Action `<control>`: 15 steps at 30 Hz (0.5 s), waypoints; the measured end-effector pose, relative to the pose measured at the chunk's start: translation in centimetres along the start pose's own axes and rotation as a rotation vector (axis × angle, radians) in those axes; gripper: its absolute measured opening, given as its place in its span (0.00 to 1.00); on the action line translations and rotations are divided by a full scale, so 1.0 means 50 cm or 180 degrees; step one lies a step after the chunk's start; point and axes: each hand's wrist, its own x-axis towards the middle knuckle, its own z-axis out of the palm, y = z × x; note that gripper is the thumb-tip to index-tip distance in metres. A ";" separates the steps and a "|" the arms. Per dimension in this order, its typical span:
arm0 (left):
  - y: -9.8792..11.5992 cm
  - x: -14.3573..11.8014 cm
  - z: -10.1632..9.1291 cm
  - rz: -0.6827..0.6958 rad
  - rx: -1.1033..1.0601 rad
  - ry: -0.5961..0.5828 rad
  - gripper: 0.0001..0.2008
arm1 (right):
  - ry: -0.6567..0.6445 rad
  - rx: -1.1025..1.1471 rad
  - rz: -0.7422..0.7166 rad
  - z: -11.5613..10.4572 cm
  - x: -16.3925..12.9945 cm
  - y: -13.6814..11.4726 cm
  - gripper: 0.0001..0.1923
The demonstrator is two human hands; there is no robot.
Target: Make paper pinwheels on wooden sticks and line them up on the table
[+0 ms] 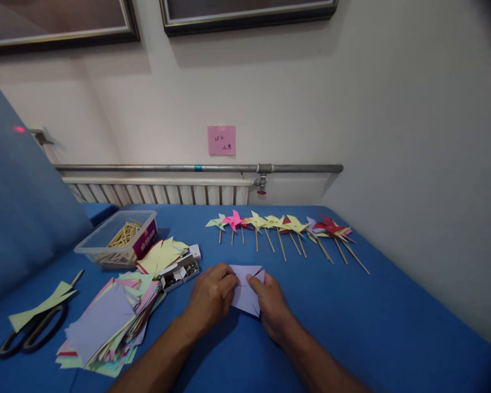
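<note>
Head view, forward-down, close over table point(352, 327)

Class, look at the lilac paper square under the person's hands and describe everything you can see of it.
The lilac paper square is a thin, pale purple sheet lying flat on the blue table cover, turned so one corner points toward the person. Slits run in from its corners; one shows at the far right corner, with a dark red edge beside it. The left hand presses its left side and the right hand its right, fingertips meeting near the middle. It lies in front of the row of finished paper pinwheels on wooden sticks.
</note>
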 end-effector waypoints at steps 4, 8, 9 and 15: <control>0.003 0.001 -0.003 0.0074 0.0231 -0.0051 0.14 | 0.0017 -0.0118 0.0019 0.003 -0.002 -0.004 0.20; 0.004 0.003 -0.005 0.0239 0.0412 -0.0037 0.14 | -0.0035 -0.0089 0.0040 0.008 -0.006 -0.012 0.22; 0.003 0.003 -0.005 0.0275 0.0458 -0.0031 0.14 | -0.0046 -0.0090 0.0035 0.009 -0.008 -0.015 0.22; -0.004 0.001 -0.002 0.0346 0.0595 -0.0088 0.13 | 0.0001 -0.0220 -0.0038 0.010 -0.014 -0.024 0.22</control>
